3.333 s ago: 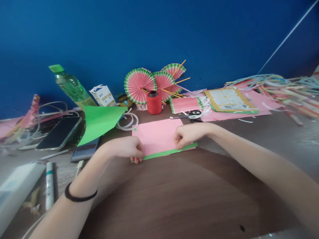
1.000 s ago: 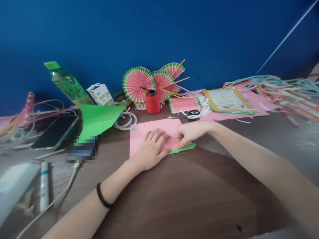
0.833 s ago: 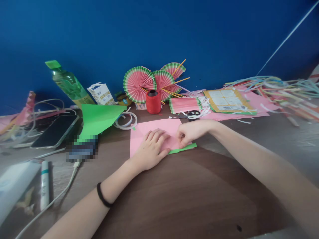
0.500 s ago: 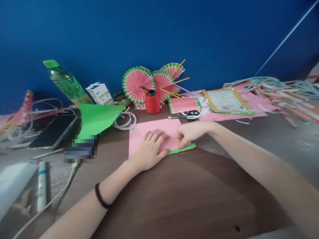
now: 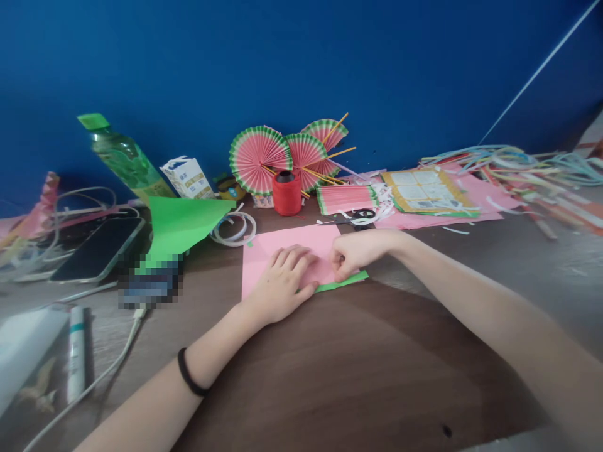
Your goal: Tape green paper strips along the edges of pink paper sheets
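A pink sheet of paper (image 5: 313,240) lies on the table, with a green paper strip (image 5: 346,280) along its near edge. The strip sticks out past the sheet's right side. My left hand (image 5: 285,276) rests flat on the sheet, fingers spread, its thumb by the strip. To its right, my right hand (image 5: 351,252) is curled into a fist and presses on the sheet's right end at the strip. Nothing shows inside the fist, though its underside is hidden.
Behind the sheet stand a red thread spool (image 5: 287,196), watermelon-patterned paper fans (image 5: 260,160) and scissors (image 5: 363,216). A green paper sheet (image 5: 181,223), tape roll (image 5: 249,235), phone (image 5: 98,250) and tilted bottle (image 5: 125,157) are at left. Plastic strips (image 5: 518,160) lie far right.
The whole view has shifted very slightly left. Both hands keep practically the same place on the pink paper.
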Action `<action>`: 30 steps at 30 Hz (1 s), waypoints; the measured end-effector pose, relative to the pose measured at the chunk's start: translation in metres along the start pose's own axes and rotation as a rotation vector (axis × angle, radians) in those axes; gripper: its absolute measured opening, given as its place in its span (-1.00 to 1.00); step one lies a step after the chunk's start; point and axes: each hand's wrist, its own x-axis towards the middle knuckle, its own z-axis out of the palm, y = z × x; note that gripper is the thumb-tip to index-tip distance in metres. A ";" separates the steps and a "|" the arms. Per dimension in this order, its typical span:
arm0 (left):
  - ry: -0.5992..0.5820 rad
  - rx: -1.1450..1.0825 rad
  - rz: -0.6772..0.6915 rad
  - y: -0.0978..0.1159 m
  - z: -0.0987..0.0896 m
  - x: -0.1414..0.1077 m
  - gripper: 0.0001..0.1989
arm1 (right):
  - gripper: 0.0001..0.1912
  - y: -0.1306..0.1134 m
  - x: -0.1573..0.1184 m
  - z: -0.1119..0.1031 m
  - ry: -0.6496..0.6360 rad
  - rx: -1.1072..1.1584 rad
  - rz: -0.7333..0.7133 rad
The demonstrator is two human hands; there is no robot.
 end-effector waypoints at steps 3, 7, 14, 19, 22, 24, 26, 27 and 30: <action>0.018 0.027 0.048 0.001 0.000 0.000 -0.60 | -0.79 0.001 0.001 0.001 0.006 -0.008 0.024; 0.069 0.029 0.239 0.004 -0.003 0.001 -0.73 | -0.81 -0.001 0.001 0.001 -0.006 0.021 0.028; 0.051 -0.007 0.425 0.007 -0.004 0.000 -0.69 | -0.75 -0.009 -0.003 0.000 0.024 -0.070 0.091; 0.013 -0.005 0.393 0.007 -0.006 0.001 -0.69 | -0.77 -0.008 -0.007 -0.002 0.010 -0.120 0.116; -0.006 -0.012 0.386 0.008 -0.006 0.001 -0.67 | -0.80 -0.005 -0.010 -0.005 0.000 -0.133 0.132; -0.019 -0.015 0.376 0.009 -0.006 0.001 -0.66 | -0.82 -0.004 -0.011 -0.006 -0.006 -0.141 0.138; -0.034 -0.010 0.359 0.009 -0.007 0.002 -0.65 | -0.84 -0.003 -0.013 -0.007 -0.020 -0.146 0.146; -0.041 -0.004 0.351 0.010 -0.007 0.002 -0.64 | -0.83 -0.003 -0.014 -0.008 -0.028 -0.146 0.155; -0.061 0.008 0.336 0.011 -0.008 0.002 -0.64 | -0.75 -0.004 -0.016 -0.009 -0.047 -0.135 0.197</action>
